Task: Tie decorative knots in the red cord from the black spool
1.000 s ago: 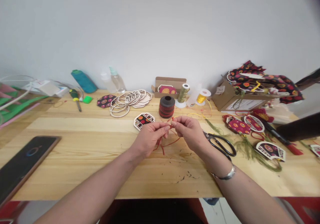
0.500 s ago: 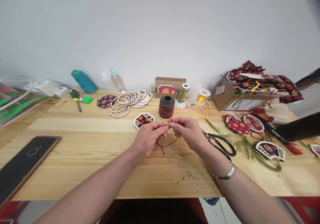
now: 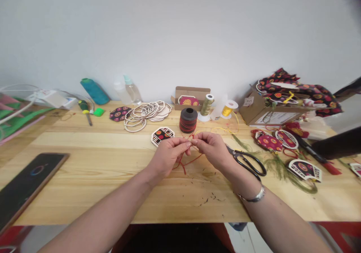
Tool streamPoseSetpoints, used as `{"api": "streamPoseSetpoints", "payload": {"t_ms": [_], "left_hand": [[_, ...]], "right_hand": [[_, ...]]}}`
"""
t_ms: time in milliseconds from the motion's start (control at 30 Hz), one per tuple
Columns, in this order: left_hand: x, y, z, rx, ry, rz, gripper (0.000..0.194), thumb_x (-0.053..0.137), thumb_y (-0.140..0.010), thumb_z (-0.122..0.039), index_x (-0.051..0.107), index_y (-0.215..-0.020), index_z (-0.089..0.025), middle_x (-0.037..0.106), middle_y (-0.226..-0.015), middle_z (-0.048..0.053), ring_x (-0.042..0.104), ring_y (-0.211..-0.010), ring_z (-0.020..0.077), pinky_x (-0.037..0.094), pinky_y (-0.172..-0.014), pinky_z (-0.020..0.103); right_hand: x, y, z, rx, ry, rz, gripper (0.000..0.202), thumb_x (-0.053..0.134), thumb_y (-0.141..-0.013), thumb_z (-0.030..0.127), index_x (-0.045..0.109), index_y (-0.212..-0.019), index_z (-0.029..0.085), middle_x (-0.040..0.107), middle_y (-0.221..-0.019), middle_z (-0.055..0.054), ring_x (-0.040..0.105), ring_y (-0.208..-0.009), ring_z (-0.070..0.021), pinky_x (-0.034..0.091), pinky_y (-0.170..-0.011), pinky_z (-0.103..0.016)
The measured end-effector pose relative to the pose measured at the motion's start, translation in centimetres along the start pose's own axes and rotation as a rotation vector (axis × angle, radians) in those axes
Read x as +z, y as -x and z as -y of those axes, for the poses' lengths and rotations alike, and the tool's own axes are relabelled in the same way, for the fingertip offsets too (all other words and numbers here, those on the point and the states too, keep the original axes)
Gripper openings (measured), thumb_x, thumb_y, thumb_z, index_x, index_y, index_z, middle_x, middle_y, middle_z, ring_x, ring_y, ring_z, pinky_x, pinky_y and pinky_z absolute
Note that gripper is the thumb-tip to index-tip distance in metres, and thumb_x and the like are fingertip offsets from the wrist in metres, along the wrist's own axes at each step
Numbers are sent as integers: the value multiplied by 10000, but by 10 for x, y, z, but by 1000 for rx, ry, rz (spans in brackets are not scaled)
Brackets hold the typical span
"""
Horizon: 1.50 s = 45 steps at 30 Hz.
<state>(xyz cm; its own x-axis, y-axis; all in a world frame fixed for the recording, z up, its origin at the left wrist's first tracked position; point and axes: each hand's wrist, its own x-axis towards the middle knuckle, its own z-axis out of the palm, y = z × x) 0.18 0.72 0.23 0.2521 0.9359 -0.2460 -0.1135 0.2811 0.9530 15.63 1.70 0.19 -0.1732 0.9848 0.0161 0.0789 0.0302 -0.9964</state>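
Observation:
Thumb and fingertips of my left hand [image 3: 172, 151] pinch a thin red cord [image 3: 184, 166], whose ends hang below onto the table. My right hand [image 3: 210, 147] pinches the same cord, its fingertips almost touching the left ones; a bit of red pokes up above them. The exact crossing of the cord is hidden by the fingers. Just behind the hands stands a dark spool of red cord [image 3: 188, 121]. A patterned octagonal ornament [image 3: 162, 135] lies beside my left hand. Black-handled scissors [image 3: 248, 162] lie by my right wrist, partly under the forearm.
A phone [image 3: 29, 185] lies at the left. Wooden frames [image 3: 146, 113], a green thread spool [image 3: 206, 107] and a yellow spool [image 3: 229, 108] line the back. On the right are a cardboard box [image 3: 270, 112] with patterned cloth and several tasselled ornaments [image 3: 304, 170].
Both hands stay nearly in place, still pinching the cord. The fingers and the hanging cord ends have shifted only slightly.

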Motion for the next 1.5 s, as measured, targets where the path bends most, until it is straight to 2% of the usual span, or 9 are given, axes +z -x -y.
{"api": "streamPoseSetpoints", "payload": {"t_ms": [200,333,467,567,800,967,1233,1400,1500], "left_hand": [[2,2,-5,83,-79,-85,229,693,-702,-342,723,-806,-141,702,-929,80,608,-725,151,453,-600,257],[0,2,-3,187,-154,-98,186,684,-715,-329,717,-721,-146,641,-1164,98,590,-1037,223,460,-861,320],[1,3,1,153,-218,24,207,645,-742,-357,712,-758,-162,554,-1296,97,635,-930,231,521,-594,281],[2,5,1,146,-315,68,191,635,-744,-343,719,-754,-172,539,-1309,101,616,-989,269,506,-505,260],[1,0,6,321,-474,48,116,640,-734,-249,743,-741,-195,591,-1213,105,559,-1103,252,430,-939,382],[0,0,9,370,-514,35,132,637,-733,-271,718,-689,-176,564,-1199,123,547,-1107,261,409,-952,392],[-4,5,-2,534,-336,-346,89,590,-780,-251,618,-744,-175,547,-1190,109,471,-1194,252,354,-1004,398],[2,5,2,390,-108,-87,272,590,-793,-264,617,-1047,-172,530,-1289,107,560,-1095,223,430,-939,359],[3,3,6,241,-51,32,358,579,-811,-304,589,-1139,-159,654,-1063,91,612,-953,198,474,-856,342]], "right_hand": [[-4,-1,1,-78,201,-101,142,567,-773,272,601,-683,167,553,-602,26,453,-566,-100,360,-579,-242],[-6,1,2,-121,334,-156,152,544,-798,279,596,-702,174,590,-641,12,483,-600,-112,371,-605,-251],[-5,0,-1,-74,293,-160,168,537,-802,285,582,-685,173,597,-622,4,472,-565,-106,369,-569,-243],[-5,-2,-2,-30,151,-132,171,547,-790,294,574,-674,171,602,-610,1,433,-510,-85,342,-508,-224],[0,1,8,118,-231,13,220,608,-742,362,529,-689,163,626,-628,-6,317,-396,-30,215,-398,-190],[2,3,11,136,-296,12,272,657,-700,398,509,-688,170,546,-552,40,328,-399,-29,210,-393,-183],[0,3,9,125,-212,28,237,629,-724,368,520,-664,166,520,-534,39,329,-411,-38,226,-394,-191],[2,4,7,78,-139,49,225,611,-745,349,517,-653,166,506,-524,45,341,-424,-42,267,-419,-195],[3,4,5,57,-103,47,217,601,-756,335,528,-651,160,525,-540,32,399,-460,-54,307,-450,-197]]}}
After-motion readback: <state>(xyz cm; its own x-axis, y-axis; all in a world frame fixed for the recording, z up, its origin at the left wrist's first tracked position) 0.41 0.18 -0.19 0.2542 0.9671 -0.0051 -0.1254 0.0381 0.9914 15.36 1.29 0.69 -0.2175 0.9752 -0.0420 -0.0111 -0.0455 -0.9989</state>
